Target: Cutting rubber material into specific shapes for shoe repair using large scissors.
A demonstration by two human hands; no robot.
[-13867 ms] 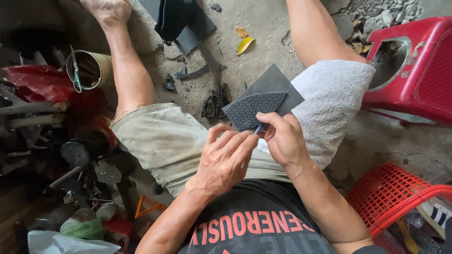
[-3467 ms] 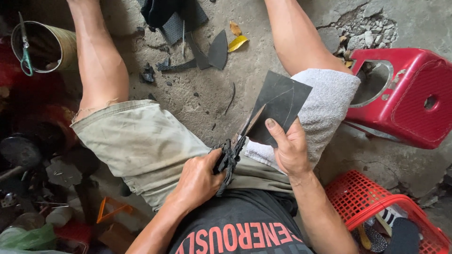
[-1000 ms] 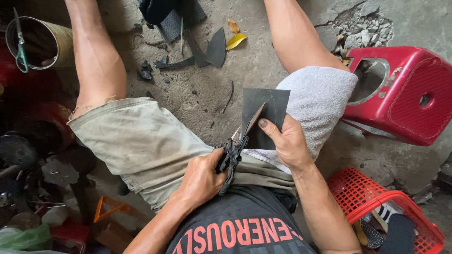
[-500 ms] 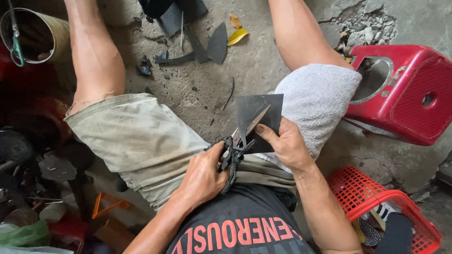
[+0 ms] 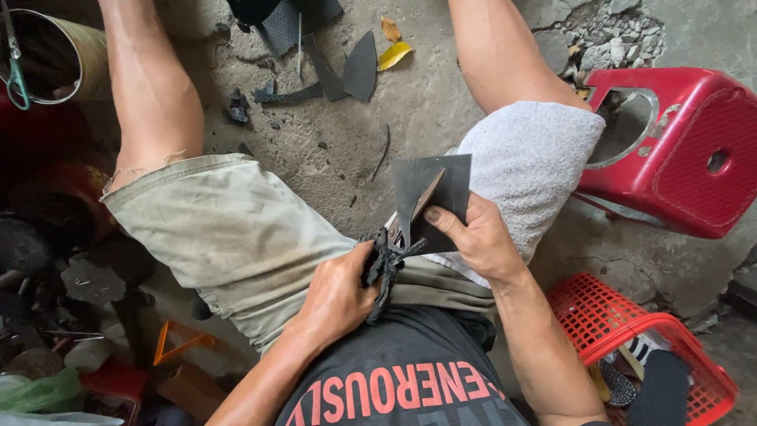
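My right hand (image 5: 471, 238) pinches a dark grey rubber sheet (image 5: 431, 189) over my lap, thumb on its lower edge. My left hand (image 5: 337, 296) grips the wrapped black handles of a pair of scissors (image 5: 397, 246), whose blades reach up into the sheet. A light grey towel (image 5: 530, 162) lies over my right thigh, just behind the sheet. I sit with khaki shorts (image 5: 229, 237) on and bare legs spread over a concrete floor.
Dark rubber offcuts (image 5: 347, 67) and yellow leaves (image 5: 393, 54) lie on the floor between my legs. A red plastic stool (image 5: 678, 150) lies tipped at right, a red basket (image 5: 631, 335) below it. At left stand a tin can (image 5: 55, 51) and cluttered tools.
Since half a second ago the scissor blades have pushed further into the sheet. Much earlier both hands held a textured piece with no scissors in view.
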